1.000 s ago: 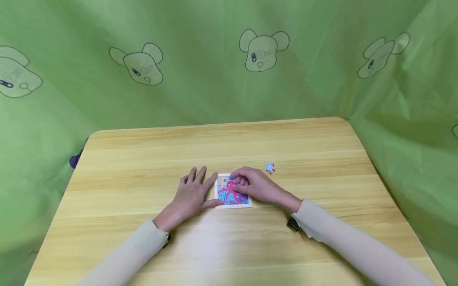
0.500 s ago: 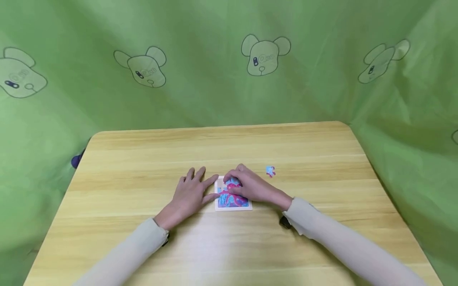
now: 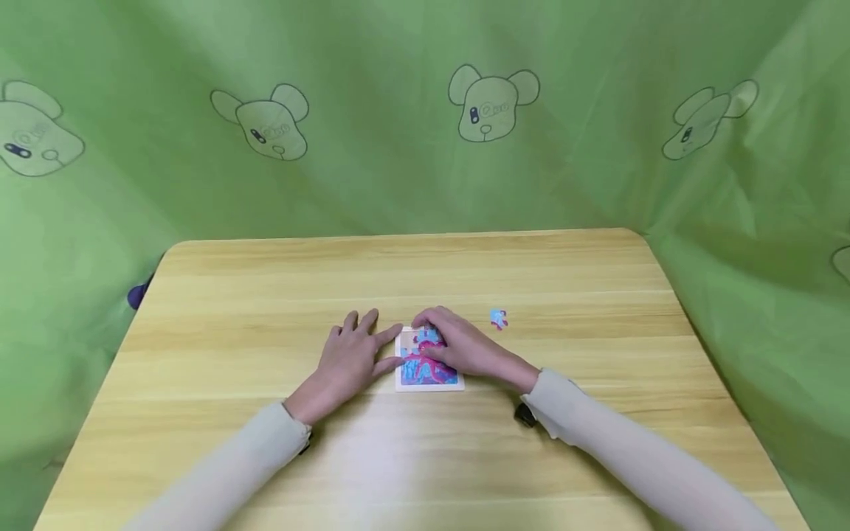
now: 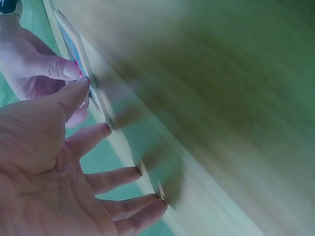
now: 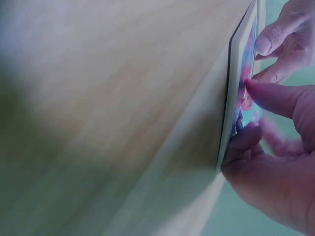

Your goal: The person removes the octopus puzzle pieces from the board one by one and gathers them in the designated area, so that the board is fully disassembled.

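Note:
A small jigsaw puzzle [image 3: 430, 375] in a white frame lies flat on the table, showing a pink octopus on blue. Bare backing shows in its upper left part. My left hand [image 3: 348, 357] spreads its fingers beside the frame's left edge, thumb and index fingertip touching the frame. Over the puzzle's upper right is my right hand [image 3: 465, 342], fingers curled, thumb low on the picture. It pinches a blue and pink puzzle piece [image 5: 250, 114] at the board, largely covered by the fingers. A loose puzzle piece [image 3: 498, 318] lies right of the frame.
The wooden table [image 3: 265, 295] has rounded far corners. A green curtain [image 3: 385, 177] printed with bear faces hangs behind it and along both sides. A dark purple object [image 3: 136, 295] sticks out past the table's left edge.
My right hand has shifted left across the puzzle to its upper middle, and a blue part now shows below its fingers. My left thumb has moved up the frame's left side slightly.

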The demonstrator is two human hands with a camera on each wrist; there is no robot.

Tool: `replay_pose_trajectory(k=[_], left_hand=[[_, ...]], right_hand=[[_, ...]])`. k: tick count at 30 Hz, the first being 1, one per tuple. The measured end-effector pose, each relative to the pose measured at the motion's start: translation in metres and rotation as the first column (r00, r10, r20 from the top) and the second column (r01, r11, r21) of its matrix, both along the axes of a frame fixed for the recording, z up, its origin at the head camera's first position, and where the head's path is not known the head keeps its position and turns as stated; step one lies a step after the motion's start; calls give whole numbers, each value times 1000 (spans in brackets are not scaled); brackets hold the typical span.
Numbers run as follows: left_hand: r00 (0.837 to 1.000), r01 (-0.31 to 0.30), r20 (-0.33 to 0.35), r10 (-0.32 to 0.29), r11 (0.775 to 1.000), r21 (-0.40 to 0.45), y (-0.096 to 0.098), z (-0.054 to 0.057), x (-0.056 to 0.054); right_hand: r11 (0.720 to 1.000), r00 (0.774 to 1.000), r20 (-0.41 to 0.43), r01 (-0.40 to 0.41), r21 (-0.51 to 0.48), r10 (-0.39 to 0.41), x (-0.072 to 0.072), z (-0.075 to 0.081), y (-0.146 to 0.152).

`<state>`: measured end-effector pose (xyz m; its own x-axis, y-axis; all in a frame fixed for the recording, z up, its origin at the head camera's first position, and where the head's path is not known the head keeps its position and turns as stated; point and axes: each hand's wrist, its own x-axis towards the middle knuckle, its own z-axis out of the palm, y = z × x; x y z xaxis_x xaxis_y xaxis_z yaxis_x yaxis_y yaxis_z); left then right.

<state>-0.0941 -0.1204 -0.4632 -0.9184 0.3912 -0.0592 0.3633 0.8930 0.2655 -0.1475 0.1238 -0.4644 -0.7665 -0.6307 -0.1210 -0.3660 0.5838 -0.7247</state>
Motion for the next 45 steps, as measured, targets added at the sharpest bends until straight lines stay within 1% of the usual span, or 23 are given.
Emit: replay_pose_trajectory(k=[4,7,13,18,21,24,26,30,33,35,39,42,45], left_hand=[[1000,-1,-9,1,1000,4,3,-4,3],[1000,-10,-17,11,1000,2,4,-5,3],[1000,0,-26,0,1000,6,4,-5,0],[1000,29,12,-28,999,-32,4,-7,5],[998,49,38,-47,997,-56,2,-7,9],[997,63,41,-60,995,-81,-1,-5,10],[996,74,52,-70,994,-81,-3,-4,9],[989,77,132,-73,997,-31,-7,-2,7],[981,81,174,-82,997,8,-9,-1,6],[980,93,175,-94,996,15,-10,0,6],[983,104,150,-105,994,9,-9,0,6],[986,100,131,-101,995,12,-8,0,5],[989,95,114,-95,995,4,-8,2,4]], right_hand=[[997,991,116,66,-43,-61,-2,-3,7],[993,985,156,91,-75,-78,-4,-3,12],[986,981,164,122,-117,-102,-8,-4,18],[977,972,194,163,-137,-135,-8,-6,25],[971,965,209,189,-147,-156,-7,-4,31],[964,959,227,209,-165,-169,-7,0,35],[959,955,243,219,-182,-172,-7,3,38],[949,946,266,242,-202,-184,-7,7,48],[946,947,254,253,-204,-198,-8,10,57],[945,949,240,257,-204,-206,-8,11,64],[938,947,225,278,-205,-231,-9,13,78],[924,935,226,320,-210,-272,-8,15,88],[904,919,234,368,-217,-318,-8,19,97]])
